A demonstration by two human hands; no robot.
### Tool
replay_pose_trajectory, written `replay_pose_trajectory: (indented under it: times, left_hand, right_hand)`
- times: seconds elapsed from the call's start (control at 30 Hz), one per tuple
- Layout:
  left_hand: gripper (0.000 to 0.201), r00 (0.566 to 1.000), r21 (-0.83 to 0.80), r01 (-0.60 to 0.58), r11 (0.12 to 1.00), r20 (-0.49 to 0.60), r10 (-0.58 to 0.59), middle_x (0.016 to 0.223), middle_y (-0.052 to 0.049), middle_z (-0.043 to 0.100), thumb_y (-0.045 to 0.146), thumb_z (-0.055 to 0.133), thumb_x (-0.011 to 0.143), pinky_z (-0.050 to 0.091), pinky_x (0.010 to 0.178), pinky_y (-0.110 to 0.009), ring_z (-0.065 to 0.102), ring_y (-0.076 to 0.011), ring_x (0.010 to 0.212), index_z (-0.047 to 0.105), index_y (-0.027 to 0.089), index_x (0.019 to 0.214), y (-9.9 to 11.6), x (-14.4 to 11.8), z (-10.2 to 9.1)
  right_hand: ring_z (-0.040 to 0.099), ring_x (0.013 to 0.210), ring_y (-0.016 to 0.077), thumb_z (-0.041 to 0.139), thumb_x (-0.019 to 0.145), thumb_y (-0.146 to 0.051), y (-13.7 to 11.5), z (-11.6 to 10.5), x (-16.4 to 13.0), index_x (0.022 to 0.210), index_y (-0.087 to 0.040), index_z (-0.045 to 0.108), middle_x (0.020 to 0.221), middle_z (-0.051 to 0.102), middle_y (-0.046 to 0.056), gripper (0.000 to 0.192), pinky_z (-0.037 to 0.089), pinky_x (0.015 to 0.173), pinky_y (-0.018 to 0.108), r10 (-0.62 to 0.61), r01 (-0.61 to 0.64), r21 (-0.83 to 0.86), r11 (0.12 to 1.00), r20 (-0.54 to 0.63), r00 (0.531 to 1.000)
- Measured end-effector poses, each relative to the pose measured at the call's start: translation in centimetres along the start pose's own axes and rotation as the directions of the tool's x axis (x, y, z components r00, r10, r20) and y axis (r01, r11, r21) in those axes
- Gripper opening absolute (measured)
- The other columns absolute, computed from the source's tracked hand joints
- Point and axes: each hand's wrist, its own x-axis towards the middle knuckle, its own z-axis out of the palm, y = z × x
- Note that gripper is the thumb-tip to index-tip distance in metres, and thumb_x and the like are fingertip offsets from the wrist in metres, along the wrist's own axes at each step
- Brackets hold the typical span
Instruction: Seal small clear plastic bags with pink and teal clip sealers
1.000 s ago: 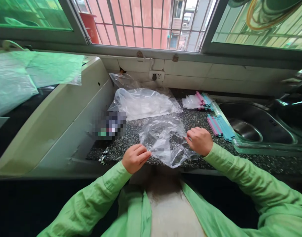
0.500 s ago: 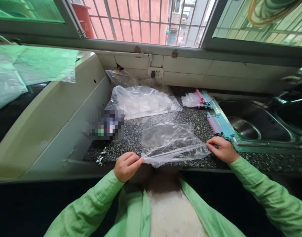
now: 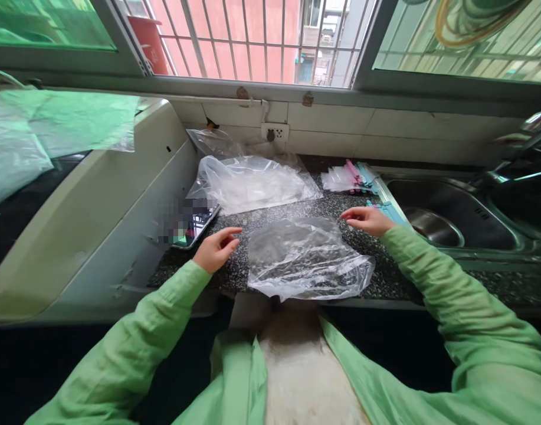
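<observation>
Flanking the clear bag (image 3: pixel 308 260) at the counter edge (image 3: pixel 385 289), both hands' grips (image 3: pixel 217 248) (image 3: pixel 366 219) open, empty.

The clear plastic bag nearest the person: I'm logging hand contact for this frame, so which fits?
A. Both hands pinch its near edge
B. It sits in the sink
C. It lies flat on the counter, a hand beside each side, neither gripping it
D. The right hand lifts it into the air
C: the clear plastic bag lies on the speckled counter, with the left hand and right hand open at its sides, fingers not closed on it.
</observation>
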Motion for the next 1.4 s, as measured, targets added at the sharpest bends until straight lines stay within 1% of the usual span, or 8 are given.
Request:
replay_pose_trajectory:
  times: [0.27,0.6,0.73,0.8,0.97,1.07,1.17,1.4]
  left_hand:
    - [0.043,0.885,-0.257,0.334,0.907,0.415,-0.208,0.042,0.008,0.036,0.049,0.056,0.062,0.022,0.038,-0.018,0.028,-0.0044,0.039,0.059,0.011,0.083,-0.2,3.9,1.4]
    - [0.033,0.969,-0.119,0.240,0.963,0.088,-0.230,0.051,0.002,0.053,0.046,0.056,0.063,0.037,0.049,-0.021,0.044,-0.0084,0.050,0.057,0.013,0.065,-0.2,5.3,0.5]
    - [0.032,0.996,-0.050,0.043,0.998,-0.077,-0.047,0.065,-0.004,0.059,0.043,0.051,0.073,0.041,0.054,-0.022,0.049,-0.0094,0.056,0.060,0.012,0.074,1.6,3.6,0.2]
    - [0.029,0.983,0.020,-0.184,0.983,0.027,0.183,0.065,-0.003,0.057,0.041,0.053,0.074,0.040,0.052,-0.021,0.047,-0.0086,0.054,0.061,0.013,0.076,3.4,1.8,0.7]
    - [0.034,0.774,0.181,-0.625,0.759,0.264,0.575,0.071,-0.004,0.058,0.043,0.054,0.074,0.042,0.059,-0.024,0.050,-0.0125,0.064,0.061,0.016,0.093,7.0,-2.0,3.7]
    - [0.035,0.793,0.310,-0.609,0.730,0.233,0.563,0.073,-0.006,0.059,0.039,0.050,0.078,0.042,0.063,-0.027,0.050,-0.0144,0.067,0.057,0.014,0.102,7.6,-2.6,5.7]
    - [0.020,0.818,0.237,-0.573,0.784,0.216,0.533,0.066,-0.003,0.056,0.030,0.046,0.081,0.040,0.060,-0.023,0.048,-0.0120,0.063,0.061,0.016,0.082,7.8,-2.6,6.5]
    - [0.016,0.755,0.162,-0.651,0.741,0.232,0.613,0.058,-0.001,0.051,0.019,0.048,0.080,0.033,0.054,-0.023,0.041,-0.0107,0.057,0.060,0.017,0.071,7.2,-4.1,5.5]
  right_hand:
    - [0.049,0.057,0.0099,0.060,0.055,-0.048,-0.1,0.8,3.6,0.068,-0.012,0.063,0.061,0.059,0.002,0.038,0.040,0.057,0.025,0.003,0.002,-0.013,1.000,0.367,0.930]
    - [0.048,0.058,0.0112,0.059,0.053,-0.045,-0.1,-0.1,3.8,0.062,-0.014,0.059,0.059,0.056,0.001,0.033,0.039,0.059,0.028,0.022,-0.024,0.011,1.000,0.158,0.987]
    - [0.047,0.058,0.0110,0.061,0.051,-0.043,0.1,-0.2,4.2,0.060,-0.014,0.057,0.058,0.055,0.000,0.031,0.039,0.061,0.028,0.058,-0.063,0.036,0.997,0.124,0.991]
    - [0.046,0.058,0.0110,0.062,0.049,-0.043,0.5,-0.2,4.4,0.060,-0.015,0.057,0.058,0.054,0.000,0.030,0.040,0.061,0.028,0.066,-0.071,0.052,0.996,0.102,0.993]
    - [0.047,0.058,0.0108,0.064,0.049,-0.041,1.1,-0.1,4.7,0.061,-0.015,0.058,0.060,0.056,0.000,0.029,0.040,0.062,0.028,0.069,-0.077,0.083,0.994,0.088,0.994]
    - [0.047,0.058,0.0106,0.065,0.050,-0.040,1.1,-0.1,4.8,0.061,-0.015,0.058,0.060,0.056,0.000,0.028,0.041,0.062,0.028,0.066,-0.073,0.077,0.994,0.093,0.994]
    - [0.049,0.059,0.0109,0.065,0.051,-0.038,1.0,-0.1,5.0,0.062,-0.015,0.059,0.060,0.057,0.000,0.026,0.042,0.064,0.029,0.066,-0.072,0.057,0.996,0.087,0.994]
    - [0.047,0.057,0.0095,0.065,0.052,-0.031,1.5,-0.5,5.8,0.061,-0.014,0.060,0.058,0.056,-0.001,0.021,0.041,0.063,0.027,0.108,-0.108,0.028,0.994,0.026,0.994]
